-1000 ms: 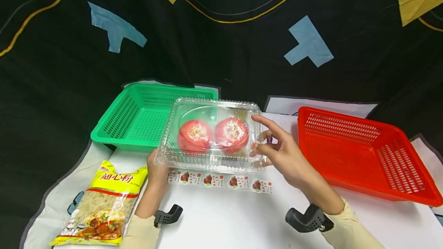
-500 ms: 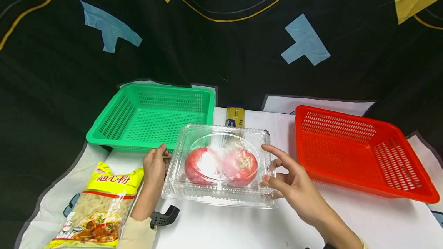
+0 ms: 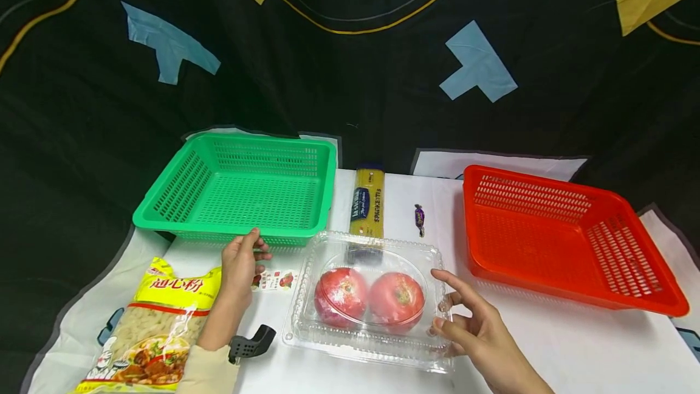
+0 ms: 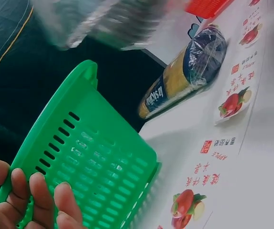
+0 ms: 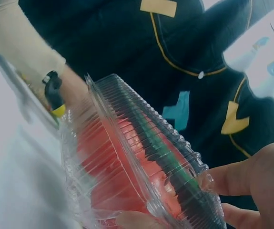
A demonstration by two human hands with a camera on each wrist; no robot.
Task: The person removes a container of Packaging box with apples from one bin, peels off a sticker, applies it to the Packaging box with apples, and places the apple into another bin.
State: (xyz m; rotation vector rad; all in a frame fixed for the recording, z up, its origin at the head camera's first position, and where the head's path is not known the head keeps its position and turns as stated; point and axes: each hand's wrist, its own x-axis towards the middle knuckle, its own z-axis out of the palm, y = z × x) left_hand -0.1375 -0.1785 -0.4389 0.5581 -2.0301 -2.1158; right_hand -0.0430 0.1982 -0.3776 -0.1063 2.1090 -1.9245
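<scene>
A clear plastic clamshell box (image 3: 377, 345) with two red apples (image 3: 340, 297) inside is held up over the white table, tilted. My right hand (image 3: 478, 333) grips its right edge, thumb in front and fingers behind; the right wrist view shows the ribbed box (image 5: 127, 157) close up. My left hand (image 3: 238, 266) is apart from the box, its fingers loosely bent near the front rim of the green basket (image 3: 229, 231). In the left wrist view those fingers (image 4: 41, 195) overlap the basket's rim; whether they touch it I cannot tell.
A red basket (image 3: 547, 287) stands on the right. Behind the box lie a spaghetti pack (image 3: 367, 199) and a purple-wrapped candy (image 3: 419, 220). A yellow noodle bag (image 3: 158, 327) lies at front left. An apple-label strip (image 3: 273, 280) is partly hidden by the box.
The box has come down and nearer to me, slightly right, in my right hand. My left hand, earlier at the box's left edge, is now apart from it. The spaghetti pack and candy are uncovered.
</scene>
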